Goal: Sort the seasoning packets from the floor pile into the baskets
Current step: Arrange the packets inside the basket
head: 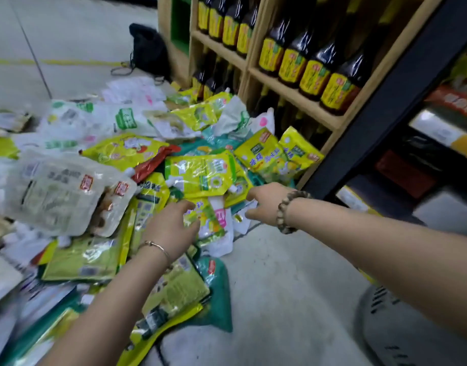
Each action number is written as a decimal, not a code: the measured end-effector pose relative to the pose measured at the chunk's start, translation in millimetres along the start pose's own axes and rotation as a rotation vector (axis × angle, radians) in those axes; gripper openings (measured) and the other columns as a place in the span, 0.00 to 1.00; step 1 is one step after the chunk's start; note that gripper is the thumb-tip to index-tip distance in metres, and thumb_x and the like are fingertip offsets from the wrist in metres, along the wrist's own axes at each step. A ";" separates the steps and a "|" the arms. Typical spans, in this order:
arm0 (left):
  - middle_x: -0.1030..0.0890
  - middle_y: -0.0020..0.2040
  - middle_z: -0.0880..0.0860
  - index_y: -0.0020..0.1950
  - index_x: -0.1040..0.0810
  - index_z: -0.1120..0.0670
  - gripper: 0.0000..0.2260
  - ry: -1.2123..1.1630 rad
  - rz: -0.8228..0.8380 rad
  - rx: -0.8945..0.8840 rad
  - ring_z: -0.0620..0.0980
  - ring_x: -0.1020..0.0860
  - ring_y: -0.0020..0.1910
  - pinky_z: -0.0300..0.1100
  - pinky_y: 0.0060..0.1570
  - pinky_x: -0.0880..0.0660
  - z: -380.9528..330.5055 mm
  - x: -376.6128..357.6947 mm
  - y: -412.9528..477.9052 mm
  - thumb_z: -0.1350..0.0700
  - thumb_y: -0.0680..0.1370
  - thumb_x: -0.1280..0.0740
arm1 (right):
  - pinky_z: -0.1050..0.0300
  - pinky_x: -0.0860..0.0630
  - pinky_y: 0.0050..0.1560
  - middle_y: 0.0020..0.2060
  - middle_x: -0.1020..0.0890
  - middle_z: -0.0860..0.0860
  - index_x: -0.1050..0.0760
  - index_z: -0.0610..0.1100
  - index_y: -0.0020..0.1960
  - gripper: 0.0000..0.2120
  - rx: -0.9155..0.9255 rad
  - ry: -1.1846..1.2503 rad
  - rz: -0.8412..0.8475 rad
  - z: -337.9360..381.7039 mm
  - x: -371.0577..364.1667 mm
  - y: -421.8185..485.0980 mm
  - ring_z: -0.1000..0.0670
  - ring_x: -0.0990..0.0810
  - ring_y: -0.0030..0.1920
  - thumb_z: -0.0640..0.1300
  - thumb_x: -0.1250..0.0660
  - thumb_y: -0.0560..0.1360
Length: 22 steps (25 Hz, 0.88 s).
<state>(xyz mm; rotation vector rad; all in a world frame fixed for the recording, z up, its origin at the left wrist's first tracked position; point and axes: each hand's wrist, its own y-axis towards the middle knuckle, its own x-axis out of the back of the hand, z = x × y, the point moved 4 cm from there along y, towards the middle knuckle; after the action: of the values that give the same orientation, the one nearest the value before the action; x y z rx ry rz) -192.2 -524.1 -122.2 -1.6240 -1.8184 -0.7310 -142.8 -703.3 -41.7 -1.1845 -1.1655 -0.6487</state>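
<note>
We see the pile (pixel 126 180) of seasoning packets spread across the floor (pixel 293 286) from far left to the foot of the wooden shelf (pixel 293 99) of dark bottles (pixel 314 72), loose and overlapping, so each one must be picked off the top. Both arms reach to the pile's near right edge, where a yellow-green packet (pixel 211 225) lies uppermost and easiest to lift. Our left hand (pixel 171 228) curves fingers and thumb round its left edge (blur keeps us from telling whether the grip has closed). Our right hand (pixel 264 204) is just right of it, forefinger and thumb apart and relaxed, grasping nothing, beside a white pouch (pixel 240 225). A pale slotted basket (pixel 380 307), as we judge it, waits at near right.
</note>
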 end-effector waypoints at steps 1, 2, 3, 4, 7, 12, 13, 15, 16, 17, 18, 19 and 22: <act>0.24 0.63 0.51 0.64 0.26 0.50 0.17 0.001 -0.001 0.037 0.53 0.25 0.60 0.47 0.57 0.27 14.3 -4.8 -5.1 0.50 0.75 0.34 | 0.54 0.28 0.45 0.53 0.21 0.42 0.27 0.41 0.61 0.19 0.024 0.004 0.023 6.3 -15.2 4.7 0.42 0.23 0.53 0.52 0.39 0.76; 0.24 0.64 0.51 0.64 0.26 0.50 0.17 0.020 0.002 0.063 0.52 0.25 0.60 0.46 0.57 0.27 26.5 -9.0 -9.7 0.50 0.75 0.34 | 0.54 0.29 0.45 0.54 0.22 0.43 0.27 0.42 0.61 0.19 0.050 0.016 0.045 12.0 -30.7 8.8 0.42 0.23 0.55 0.53 0.39 0.75; 0.24 0.64 0.50 0.64 0.27 0.49 0.17 0.062 0.012 0.076 0.52 0.25 0.61 0.46 0.57 0.28 38.4 -12.7 -15.3 0.50 0.75 0.34 | 0.55 0.29 0.47 0.56 0.22 0.43 0.27 0.44 0.62 0.20 0.081 0.026 0.070 18.7 -47.8 12.7 0.42 0.24 0.56 0.53 0.39 0.75; 0.25 0.63 0.50 0.64 0.27 0.48 0.18 0.117 0.034 0.082 0.51 0.26 0.61 0.45 0.57 0.28 50.2 -15.9 -21.2 0.49 0.75 0.35 | 0.55 0.29 0.49 0.58 0.22 0.44 0.29 0.46 0.65 0.21 0.107 0.036 0.103 26.8 -65.7 17.2 0.43 0.24 0.58 0.53 0.38 0.75; 0.25 0.63 0.50 0.65 0.29 0.47 0.18 0.207 0.073 0.103 0.52 0.26 0.61 0.46 0.57 0.29 84.5 -16.6 -39.3 0.48 0.75 0.36 | 0.53 0.27 0.55 0.63 0.26 0.46 0.33 0.48 0.68 0.23 0.197 0.062 0.148 64.0 -108.1 33.9 0.44 0.26 0.61 0.53 0.38 0.75; 0.23 0.58 0.50 0.60 0.25 0.49 0.13 0.086 0.022 0.226 0.50 0.24 0.55 0.44 0.52 0.27 120.3 -9.6 -84.9 0.53 0.76 0.36 | 0.48 0.32 0.63 0.67 0.33 0.45 0.39 0.48 0.71 0.34 0.566 -0.113 -0.048 143.0 -143.0 53.5 0.43 0.33 0.67 0.62 0.35 0.70; 0.23 0.57 0.49 0.60 0.25 0.49 0.12 0.041 0.015 0.250 0.49 0.24 0.53 0.43 0.51 0.27 121.7 -11.8 -95.1 0.54 0.76 0.37 | 0.48 0.36 0.67 0.69 0.35 0.45 0.42 0.49 0.73 0.41 0.594 -0.156 -0.011 150.4 -151.2 54.9 0.43 0.36 0.69 0.66 0.34 0.67; 0.22 0.55 0.47 0.59 0.25 0.48 0.13 -0.041 0.057 0.267 0.47 0.24 0.52 0.40 0.48 0.28 120.3 -23.7 -118.4 0.57 0.75 0.37 | 0.46 0.41 0.69 0.68 0.34 0.44 0.44 0.49 0.73 0.48 0.590 -0.221 0.019 161.4 -165.5 59.9 0.44 0.38 0.70 0.69 0.32 0.62; 0.23 0.55 0.47 0.59 0.25 0.47 0.14 -0.050 0.108 0.260 0.47 0.24 0.52 0.40 0.48 0.28 117.1 -32.0 -127.6 0.57 0.75 0.38 | 0.46 0.40 0.67 0.65 0.31 0.45 0.41 0.49 0.71 0.47 0.569 -0.226 -0.014 164.6 -168.0 63.9 0.44 0.35 0.67 0.70 0.31 0.60; 0.23 0.55 0.46 0.59 0.26 0.46 0.14 -0.047 0.170 0.253 0.47 0.25 0.53 0.39 0.48 0.28 114.3 -41.1 -135.5 0.57 0.74 0.39 | 0.47 0.38 0.64 0.62 0.28 0.47 0.37 0.48 0.67 0.44 0.544 -0.212 -0.056 166.2 -168.1 67.1 0.45 0.31 0.64 0.71 0.31 0.59; 0.23 0.55 0.45 0.58 0.26 0.46 0.14 -0.053 0.212 0.257 0.46 0.25 0.52 0.38 0.48 0.29 112.1 -48.5 -142.1 0.57 0.74 0.39 | 0.49 0.35 0.61 0.58 0.25 0.48 0.33 0.48 0.63 0.40 0.522 -0.184 -0.067 166.2 -168.9 69.6 0.46 0.28 0.60 0.70 0.30 0.60; 0.22 0.54 0.45 0.57 0.25 0.47 0.13 -0.090 0.235 0.283 0.45 0.24 0.49 0.35 0.46 0.29 112.0 -55.1 -148.4 0.58 0.74 0.38 | 0.50 0.33 0.56 0.56 0.22 0.49 0.31 0.47 0.60 0.35 0.507 -0.140 -0.036 165.6 -171.0 70.6 0.46 0.25 0.57 0.68 0.31 0.63; 0.20 0.44 0.52 0.49 0.22 0.53 0.07 -0.443 0.220 0.545 0.47 0.23 0.40 0.35 0.44 0.26 119.5 -69.7 -169.9 0.63 0.75 0.36 | 0.55 0.28 0.46 0.54 0.21 0.48 0.27 0.46 0.58 0.27 0.457 0.047 0.178 151.1 -180.9 65.0 0.46 0.23 0.53 0.62 0.30 0.67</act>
<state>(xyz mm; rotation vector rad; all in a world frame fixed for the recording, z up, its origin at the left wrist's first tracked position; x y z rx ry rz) -363.2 -501.2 -257.2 -1.6406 -1.8629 0.2354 -196.3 -572.7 -241.4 -0.8643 -1.0808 -0.2530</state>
